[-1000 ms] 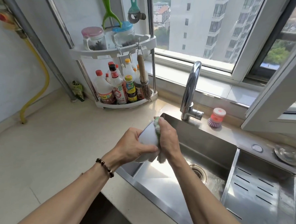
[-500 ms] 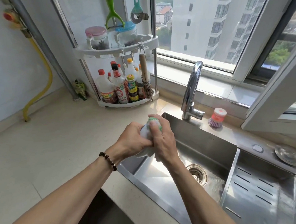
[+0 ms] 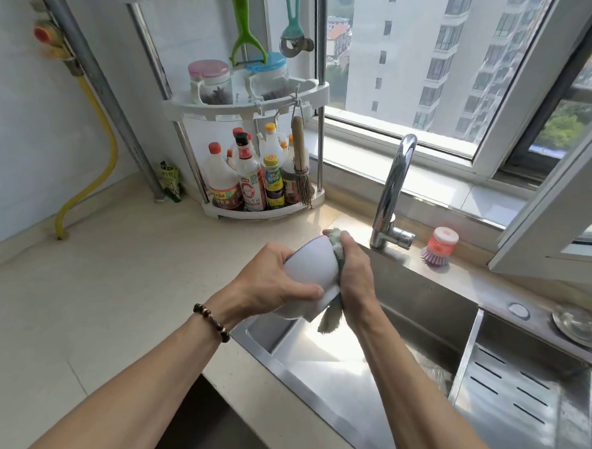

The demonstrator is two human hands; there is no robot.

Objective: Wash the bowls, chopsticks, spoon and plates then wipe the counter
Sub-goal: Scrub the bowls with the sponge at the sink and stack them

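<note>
A smooth, pale stone-look counter [image 3: 77,316] runs along the left and front. Set into it is a rectangular brushed stainless steel sink [image 3: 420,320], its slotted steel drain tray [image 3: 525,401] on the right. A curved chrome tap [image 3: 394,191] rises behind the basin. In the corner stands a white plastic rack [image 3: 246,101] with 2 tiers, holding lidded jars above and sauce bottles [image 3: 252,181] below. Over the sink's left edge, the left hand [image 3: 271,281] grips a smooth, round white bowl [image 3: 311,263], tilted on its side, fingers curled around its outer wall and thumb near the foot. The right hand [image 3: 353,275] pinches a green, fibrous scrubbing cloth [image 3: 336,247] against the bowl's rim, a frayed end hanging below. A beaded bracelet [image 3: 212,321] circles the left wrist. A pink-topped, purple-bristled dish brush [image 3: 439,247] sits on the ledge beside the tap.
</note>
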